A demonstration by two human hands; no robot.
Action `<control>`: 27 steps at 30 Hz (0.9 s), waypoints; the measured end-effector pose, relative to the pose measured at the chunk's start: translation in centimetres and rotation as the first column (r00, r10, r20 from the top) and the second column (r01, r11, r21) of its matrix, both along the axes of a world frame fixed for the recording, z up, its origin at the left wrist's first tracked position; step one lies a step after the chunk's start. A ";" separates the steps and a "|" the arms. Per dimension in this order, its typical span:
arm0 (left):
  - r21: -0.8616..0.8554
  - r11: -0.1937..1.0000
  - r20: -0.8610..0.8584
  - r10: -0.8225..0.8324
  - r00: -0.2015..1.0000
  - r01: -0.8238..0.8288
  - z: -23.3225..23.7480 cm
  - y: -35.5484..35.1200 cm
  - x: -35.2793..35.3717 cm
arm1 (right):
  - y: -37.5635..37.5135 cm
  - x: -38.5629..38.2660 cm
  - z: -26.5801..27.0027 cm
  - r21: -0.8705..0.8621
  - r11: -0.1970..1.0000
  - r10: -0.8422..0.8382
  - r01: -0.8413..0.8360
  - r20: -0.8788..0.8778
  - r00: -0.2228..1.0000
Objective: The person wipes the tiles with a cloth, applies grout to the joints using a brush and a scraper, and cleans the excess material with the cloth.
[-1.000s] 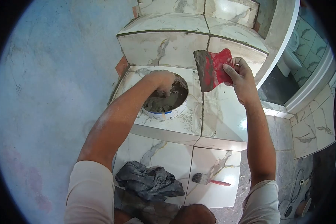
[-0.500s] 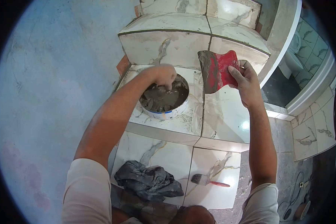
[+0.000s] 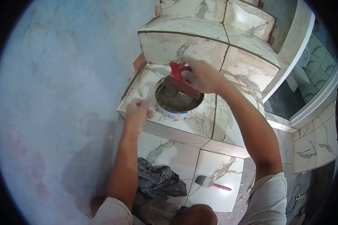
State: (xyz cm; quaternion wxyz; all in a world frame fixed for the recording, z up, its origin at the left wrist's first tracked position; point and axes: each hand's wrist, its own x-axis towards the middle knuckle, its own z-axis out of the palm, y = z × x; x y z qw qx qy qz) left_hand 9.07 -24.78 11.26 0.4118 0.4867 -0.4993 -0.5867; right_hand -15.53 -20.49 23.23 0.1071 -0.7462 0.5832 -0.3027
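My right hand grips a red spreader whose grout-smeared edge is down inside the round tub. Dark grey wet grout lies in the tub, which rests on a marble-patterned step. To the left of the tub, my left hand hovers at the step's left part, slightly blurred, its fingers bent together; whether anything small is between them is hard to make out.
A crumpled dark cloth and a brush with a red handle lie on the lower tiles. More tiled steps rise behind the tub. A blue wall is at left, a doorway at right.
My right hand has brought the red spreader left and down into the tub. My left hand has come out of the tub and moved left and down. The view has shifted slightly.
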 end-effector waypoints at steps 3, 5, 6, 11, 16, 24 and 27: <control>0.083 0.995 -0.190 -0.038 0.981 0.055 -1.6 2.9 -1.5 | -2.2 1.7 -1.9 0.082 0.996 -0.023 0.041 -0.208 0.978; 0.084 0.994 -0.259 -0.046 0.965 0.070 -2.2 3.1 -2.2 | -3.3 2.2 -2.8 0.120 0.991 -0.027 0.061 -0.266 0.964; 0.057 0.997 -0.247 -0.036 0.968 0.051 -2.4 3.0 -2.5 | -3.6 2.1 -3.0 0.127 0.991 0.002 0.032 -0.261 0.965; 0.006 1.000 -0.192 -0.027 0.981 0.029 -2.0 3.2 -2.8 | -4.2 2.3 -2.7 0.329 0.942 0.128 -0.074 -0.147 0.981; -0.024 1.000 -0.166 -0.024 0.986 0.020 -2.1 3.1 -3.2 | -5.2 3.0 -2.6 0.494 0.869 0.233 -0.031 -0.354 0.906; -0.062 0.998 -0.132 0.007 0.991 -0.015 -3.2 2.7 -3.8 | -6.8 2.9 -1.6 0.796 0.579 0.088 -0.179 0.156 0.984; -0.105 0.994 -0.086 0.014 0.996 -0.023 -3.4 2.7 -4.1 | -7.8 2.5 -1.6 0.838 0.491 0.010 -0.240 0.270 0.963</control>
